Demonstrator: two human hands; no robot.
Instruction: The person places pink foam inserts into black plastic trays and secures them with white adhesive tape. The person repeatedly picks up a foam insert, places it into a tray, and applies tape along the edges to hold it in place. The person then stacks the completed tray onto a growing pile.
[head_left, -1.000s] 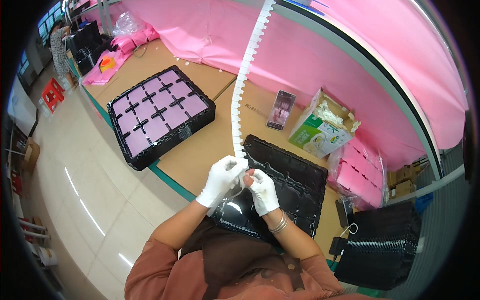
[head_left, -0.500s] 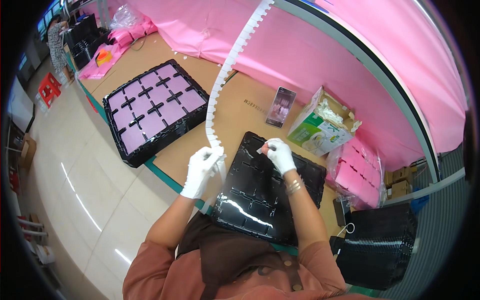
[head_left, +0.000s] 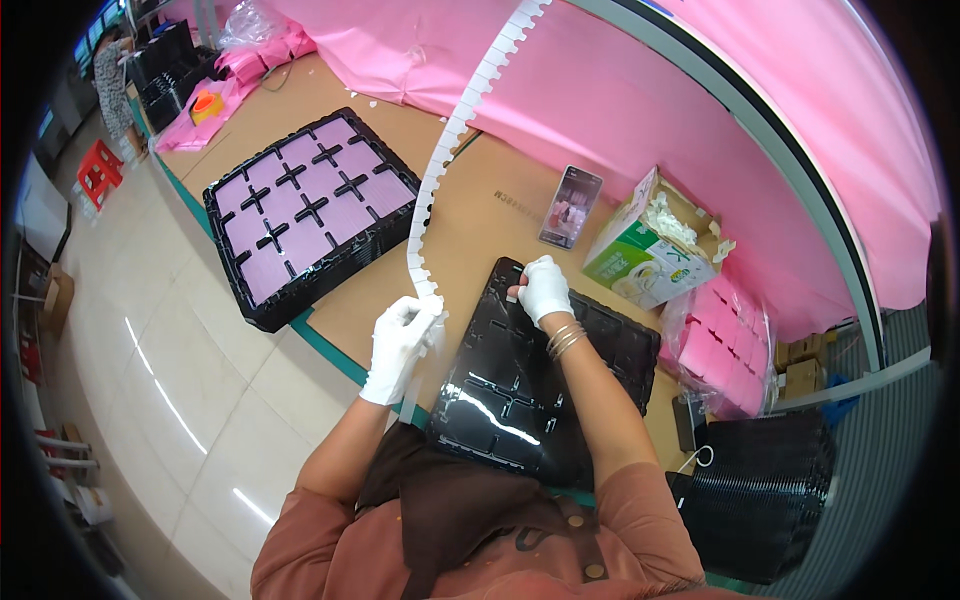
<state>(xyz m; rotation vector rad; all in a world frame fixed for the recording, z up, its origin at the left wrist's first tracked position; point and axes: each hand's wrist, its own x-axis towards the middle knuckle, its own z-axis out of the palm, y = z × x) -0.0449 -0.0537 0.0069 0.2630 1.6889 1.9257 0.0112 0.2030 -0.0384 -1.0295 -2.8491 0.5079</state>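
My left hand [head_left: 400, 345], in a white glove, pinches a long white notched strip [head_left: 440, 160] that rises in a curve past the top of the view. Below the fingers a paler, translucent length of the strip hangs down. My right hand [head_left: 545, 290], also gloved with bare fingertips, is closed over the far left part of a black plastic tray [head_left: 505, 400]. A small white piece shows at its fingertips; whether it touches the tray I cannot tell. Left of my hands stands a black tray stack [head_left: 310, 205] with lilac sheets on top, divided by black crosses.
A phone [head_left: 571, 207] leans beyond the tray, beside an open green-and-white carton [head_left: 655, 245] holding white scraps. To the right are bagged pink blocks [head_left: 715, 345] and stacked black trays [head_left: 760, 495]. A grey frame [head_left: 790, 170] arches overhead. Another person [head_left: 110, 85] stands far left.
My right hand has moved slightly left and farther away over the tray, turning its back upward. My left hand keeps its pinch on the strip, nearly in place.
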